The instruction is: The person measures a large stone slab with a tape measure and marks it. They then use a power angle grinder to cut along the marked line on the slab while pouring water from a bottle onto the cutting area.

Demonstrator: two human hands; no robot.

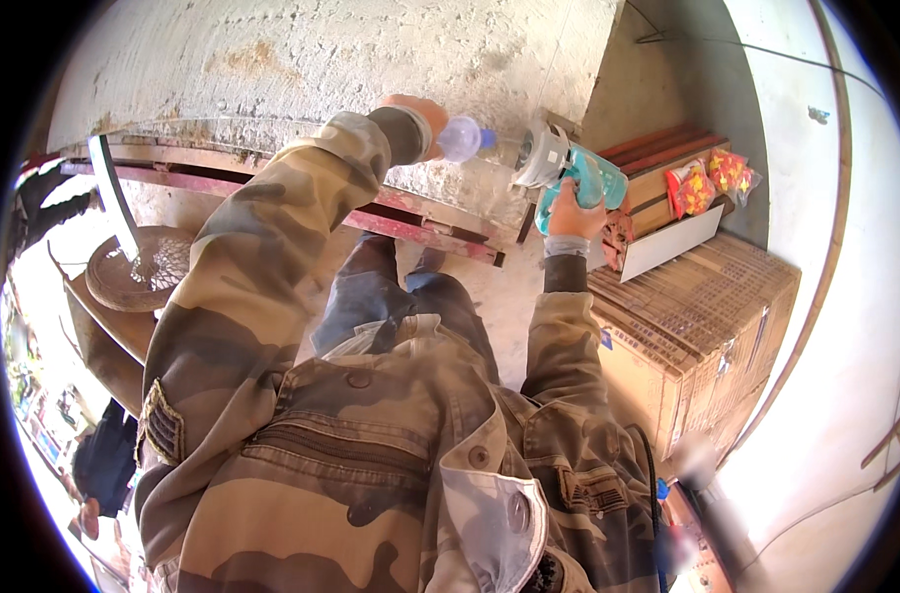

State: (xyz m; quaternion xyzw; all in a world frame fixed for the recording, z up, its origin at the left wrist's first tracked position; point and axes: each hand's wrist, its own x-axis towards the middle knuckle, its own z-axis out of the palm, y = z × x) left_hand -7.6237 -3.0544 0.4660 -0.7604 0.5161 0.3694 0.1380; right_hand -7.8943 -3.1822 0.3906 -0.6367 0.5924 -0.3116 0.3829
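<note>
My left hand (428, 117) is closed round a clear plastic bottle (458, 140) with a blue cap, its cap end toward the right. Part of the fingers is hidden behind the wrist and cuff. To the right, my right hand (574, 208) is wrapped round the handle of a teal power cutter (596, 178). The cutter has a grey metal guard (543, 156) at its left end, close to the bottle cap but apart from it. Whether a blade sits inside the guard I cannot tell. Both tools are over a rough, whitish slab (371, 59) with brown stains.
Red-painted beams (435, 235) run along the slab's near edge. Stacked cardboard boxes (687, 336) stand at right, with wooden pieces and red-and-yellow packets (689, 188) above. A round woven-seat stool (139, 267) stands at left. A cable (766, 49) hangs on the right wall.
</note>
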